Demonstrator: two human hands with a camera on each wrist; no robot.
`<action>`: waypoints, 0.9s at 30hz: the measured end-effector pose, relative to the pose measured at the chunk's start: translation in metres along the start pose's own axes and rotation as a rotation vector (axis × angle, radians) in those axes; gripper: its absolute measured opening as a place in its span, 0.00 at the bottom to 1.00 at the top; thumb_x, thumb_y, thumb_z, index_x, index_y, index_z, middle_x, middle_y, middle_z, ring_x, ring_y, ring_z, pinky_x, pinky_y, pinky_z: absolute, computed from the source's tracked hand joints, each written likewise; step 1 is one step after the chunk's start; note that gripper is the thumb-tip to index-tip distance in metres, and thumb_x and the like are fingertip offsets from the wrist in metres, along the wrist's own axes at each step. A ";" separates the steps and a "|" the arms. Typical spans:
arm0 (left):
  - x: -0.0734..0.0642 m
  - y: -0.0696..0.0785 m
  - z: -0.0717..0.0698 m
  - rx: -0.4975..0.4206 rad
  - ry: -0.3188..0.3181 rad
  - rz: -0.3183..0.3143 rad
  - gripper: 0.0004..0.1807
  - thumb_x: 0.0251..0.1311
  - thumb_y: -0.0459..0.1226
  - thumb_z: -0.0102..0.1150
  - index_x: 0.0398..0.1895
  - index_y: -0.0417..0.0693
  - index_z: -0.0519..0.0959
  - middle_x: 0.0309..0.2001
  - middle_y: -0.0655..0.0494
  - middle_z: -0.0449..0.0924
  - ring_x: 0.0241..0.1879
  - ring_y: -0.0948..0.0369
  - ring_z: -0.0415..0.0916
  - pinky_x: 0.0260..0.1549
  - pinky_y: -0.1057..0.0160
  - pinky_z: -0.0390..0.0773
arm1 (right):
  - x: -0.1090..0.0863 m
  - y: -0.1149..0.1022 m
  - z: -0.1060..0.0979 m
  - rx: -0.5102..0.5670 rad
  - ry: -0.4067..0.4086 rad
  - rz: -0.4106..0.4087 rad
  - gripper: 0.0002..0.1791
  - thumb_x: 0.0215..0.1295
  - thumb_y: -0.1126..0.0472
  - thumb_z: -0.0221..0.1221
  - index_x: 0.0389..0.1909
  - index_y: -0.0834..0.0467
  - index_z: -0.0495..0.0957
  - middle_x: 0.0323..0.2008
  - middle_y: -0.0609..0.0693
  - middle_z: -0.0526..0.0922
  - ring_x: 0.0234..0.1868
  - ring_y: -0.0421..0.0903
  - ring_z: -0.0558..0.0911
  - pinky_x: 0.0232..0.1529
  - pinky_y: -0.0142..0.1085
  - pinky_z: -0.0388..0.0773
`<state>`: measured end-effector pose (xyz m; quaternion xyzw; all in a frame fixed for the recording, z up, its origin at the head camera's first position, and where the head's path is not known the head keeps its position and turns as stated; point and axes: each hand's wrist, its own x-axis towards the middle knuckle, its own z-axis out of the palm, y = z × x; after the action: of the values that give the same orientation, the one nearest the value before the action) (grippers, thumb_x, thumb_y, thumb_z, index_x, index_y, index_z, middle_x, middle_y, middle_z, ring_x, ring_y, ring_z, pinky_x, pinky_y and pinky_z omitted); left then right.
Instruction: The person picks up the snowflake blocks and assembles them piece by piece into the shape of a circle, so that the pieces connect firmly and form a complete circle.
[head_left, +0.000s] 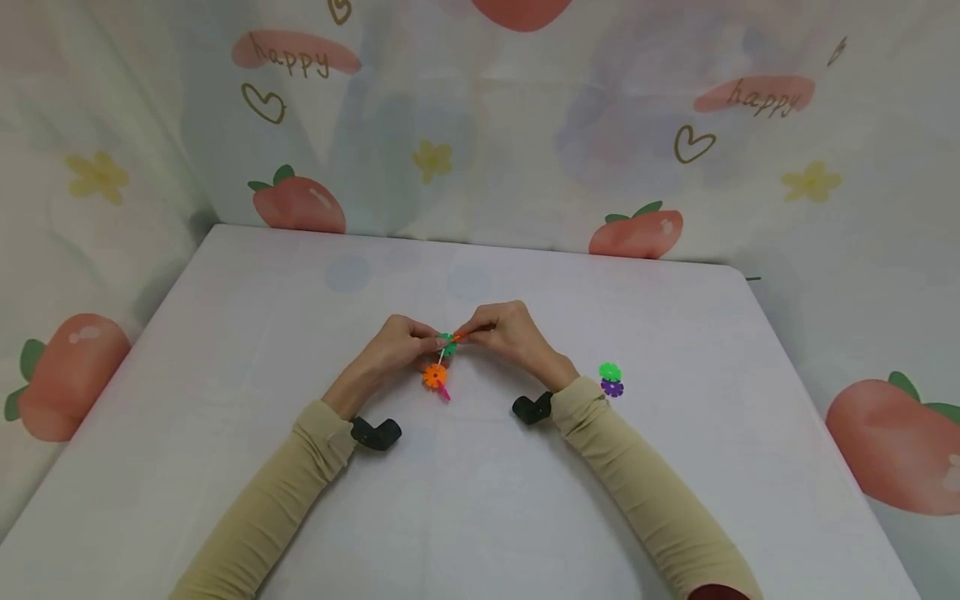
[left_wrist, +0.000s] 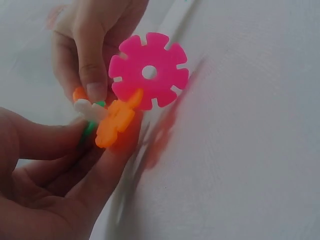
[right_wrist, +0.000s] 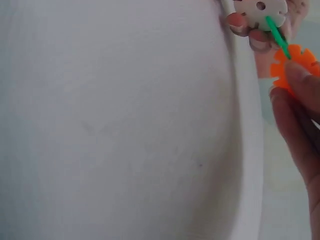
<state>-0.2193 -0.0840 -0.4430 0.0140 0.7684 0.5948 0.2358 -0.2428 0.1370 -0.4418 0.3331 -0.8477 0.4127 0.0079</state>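
The left hand [head_left: 396,343] grips a short chain of notched plastic building discs at its green disc [head_left: 448,348]. Joined in the chain are a white disc [right_wrist: 251,15], an orange disc [left_wrist: 112,127] and a pink disc [left_wrist: 171,60], which hangs at the lower end. Between thumb and fingers, the right hand [head_left: 516,333] pinches another orange disc [right_wrist: 295,51]. In the right wrist view this disc's edge meets the green disc, seen edge-on; whether their notches are fully engaged I cannot tell. Both hands are close together above the table.
A light green disc [head_left: 610,372] and a purple disc [head_left: 612,389] lie together on the white table [head_left: 465,517], right of the right wrist. Black wrist mounts [head_left: 377,434] stick out from both cuffs. A printed curtain [head_left: 510,108] stands behind the table's far edge.
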 end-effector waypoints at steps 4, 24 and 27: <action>-0.001 0.001 0.001 -0.013 -0.046 -0.020 0.15 0.72 0.35 0.59 0.52 0.28 0.82 0.38 0.44 0.88 0.32 0.63 0.83 0.35 0.67 0.85 | -0.001 0.000 -0.002 0.004 -0.021 0.052 0.07 0.60 0.70 0.71 0.39 0.60 0.91 0.36 0.51 0.91 0.38 0.45 0.88 0.44 0.33 0.84; 0.001 0.003 -0.001 -0.078 -0.116 -0.037 0.23 0.73 0.43 0.60 0.62 0.36 0.76 0.43 0.45 0.85 0.34 0.57 0.84 0.39 0.62 0.87 | -0.035 -0.007 -0.045 -0.082 -0.104 0.243 0.13 0.72 0.61 0.62 0.54 0.58 0.85 0.47 0.51 0.89 0.44 0.48 0.86 0.49 0.43 0.83; 0.000 0.002 -0.001 -0.094 -0.129 -0.028 0.23 0.74 0.42 0.59 0.62 0.34 0.75 0.43 0.45 0.85 0.34 0.58 0.85 0.39 0.61 0.87 | -0.049 -0.002 -0.056 -0.115 -0.109 0.287 0.12 0.72 0.59 0.63 0.52 0.57 0.86 0.45 0.50 0.89 0.42 0.47 0.85 0.48 0.42 0.82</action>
<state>-0.2208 -0.0844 -0.4408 0.0302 0.7231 0.6246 0.2935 -0.2179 0.2031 -0.4179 0.2296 -0.9080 0.3416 -0.0782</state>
